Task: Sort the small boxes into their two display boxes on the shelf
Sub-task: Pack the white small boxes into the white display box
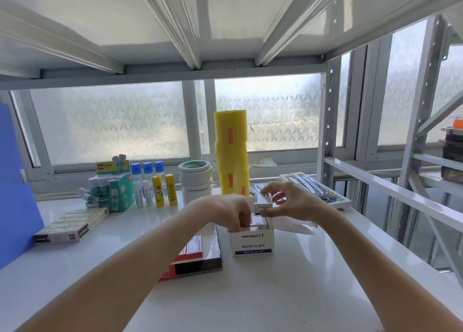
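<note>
The right hand [293,204] pinches a small white box [262,202] with dark print between thumb and fingers, just above the open white display box [253,244] printed "PAPER CLIPS". The left hand [225,212] has its fingers curled down inside that display box, on small boxes packed there. It stands mid-shelf [275,294], beside a dark red-and-black display box [198,261].

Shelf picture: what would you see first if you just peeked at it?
First, the tall yellow tape stack standing at the back middle of the shelf. Just in front of it, the left hand reaches into the white paper clips box, while the right hand holds a small box above it. At back left stand glue sticks by a green box.
</note>
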The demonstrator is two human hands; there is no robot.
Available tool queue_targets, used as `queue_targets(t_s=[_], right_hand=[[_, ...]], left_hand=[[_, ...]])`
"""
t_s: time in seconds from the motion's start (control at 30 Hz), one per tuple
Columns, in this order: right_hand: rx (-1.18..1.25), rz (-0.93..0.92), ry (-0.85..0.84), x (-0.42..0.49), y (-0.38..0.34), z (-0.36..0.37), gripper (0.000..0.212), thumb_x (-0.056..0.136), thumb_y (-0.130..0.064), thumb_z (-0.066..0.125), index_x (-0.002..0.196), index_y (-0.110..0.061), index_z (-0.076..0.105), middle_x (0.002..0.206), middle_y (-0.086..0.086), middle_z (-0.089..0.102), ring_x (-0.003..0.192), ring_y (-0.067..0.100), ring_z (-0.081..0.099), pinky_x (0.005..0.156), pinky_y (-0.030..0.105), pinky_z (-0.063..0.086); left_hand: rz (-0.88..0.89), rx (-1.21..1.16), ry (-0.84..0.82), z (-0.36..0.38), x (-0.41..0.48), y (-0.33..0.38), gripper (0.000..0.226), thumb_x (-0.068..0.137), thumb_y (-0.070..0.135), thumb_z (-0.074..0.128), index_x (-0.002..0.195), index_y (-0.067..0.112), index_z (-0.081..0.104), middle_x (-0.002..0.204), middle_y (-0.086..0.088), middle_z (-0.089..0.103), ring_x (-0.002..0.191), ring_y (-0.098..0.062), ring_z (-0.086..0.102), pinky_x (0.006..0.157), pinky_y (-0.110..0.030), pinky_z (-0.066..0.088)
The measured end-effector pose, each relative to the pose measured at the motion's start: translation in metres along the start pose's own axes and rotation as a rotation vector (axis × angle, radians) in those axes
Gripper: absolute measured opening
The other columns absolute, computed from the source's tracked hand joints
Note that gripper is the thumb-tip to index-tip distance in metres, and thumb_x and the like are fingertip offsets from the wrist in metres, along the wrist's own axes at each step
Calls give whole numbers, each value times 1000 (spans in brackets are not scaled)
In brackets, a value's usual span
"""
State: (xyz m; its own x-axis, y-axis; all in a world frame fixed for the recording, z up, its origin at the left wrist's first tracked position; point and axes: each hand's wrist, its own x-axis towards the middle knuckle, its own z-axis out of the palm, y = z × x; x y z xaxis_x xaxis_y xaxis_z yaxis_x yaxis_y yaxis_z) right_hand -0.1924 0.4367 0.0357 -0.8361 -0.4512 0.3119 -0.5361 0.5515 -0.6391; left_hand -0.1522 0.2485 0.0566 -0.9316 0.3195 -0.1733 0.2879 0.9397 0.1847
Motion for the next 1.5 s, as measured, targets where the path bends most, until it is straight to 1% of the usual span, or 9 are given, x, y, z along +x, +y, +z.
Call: queue_targets(t_s=[0.2,0.4,0.5,0.63,0.87,1.0,1.13,1.37,1.5], right_hand=[[9,14,30,0,0,-1,60,63,-36,86,116,-14,65,108,5,64,95,17,63,90,39,55],[13,-3,89,-2,-2,0,59,64,-31,87,114,-10,66,104,4,66,91,18,64,86,35,55],[14,3,94,-1,0,0,57,63,-29,87,112,-11,66,103,4,66,91,19,64,86,36,55],[-22,0,73,0,3,1,56,63,-28,87,113,-13,66,106,6,66,95,22,64,89,39,55],[15,-35,54,-2,-2,2,52,66,-22,85,114,-12,66,109,6,68,99,25,64,91,39,54],[39,-40,42,-2,-3,0,52,69,-21,84,116,-12,64,105,3,66,100,25,64,92,37,54],[84,-52,-29,-5,-5,0,51,73,-26,81,119,-14,64,111,1,66,105,22,63,95,35,53],[246,-78,-149,-11,-24,2,30,78,-42,74,101,-22,75,101,-1,75,97,9,67,86,23,51],[7,-61,-239,-6,-17,11,33,71,-45,78,93,-22,75,96,-1,71,87,7,59,75,23,41]], left_hand=[[-16,-314,78,-23,-13,-14,58,74,37,80,124,19,56,101,-5,70,99,-21,66,86,-31,50],[-156,20,336,8,9,-4,58,85,55,58,128,15,54,120,-10,64,106,-25,59,90,-36,48],[-212,51,180,9,14,1,74,82,68,51,129,11,52,125,-10,58,113,-26,54,92,-37,47],[-150,-16,5,-7,6,-4,65,81,42,72,133,11,49,130,-4,52,116,-22,52,102,-38,44],[-76,-44,211,-6,-4,-9,61,74,34,80,126,10,58,125,-6,51,117,-23,49,98,-33,41],[-123,-9,-22,-24,-17,-7,47,80,36,74,119,11,65,125,-4,58,116,-22,53,89,-31,40],[-141,83,-155,-25,-12,-3,23,81,30,72,93,24,53,98,0,49,90,-17,44,68,-27,34],[-201,30,139,0,-10,3,50,74,12,77,121,10,59,120,-5,58,106,-21,56,84,-28,48],[-170,27,125,1,-16,2,25,79,10,72,103,12,66,104,-6,59,88,-17,51,74,-25,43]])
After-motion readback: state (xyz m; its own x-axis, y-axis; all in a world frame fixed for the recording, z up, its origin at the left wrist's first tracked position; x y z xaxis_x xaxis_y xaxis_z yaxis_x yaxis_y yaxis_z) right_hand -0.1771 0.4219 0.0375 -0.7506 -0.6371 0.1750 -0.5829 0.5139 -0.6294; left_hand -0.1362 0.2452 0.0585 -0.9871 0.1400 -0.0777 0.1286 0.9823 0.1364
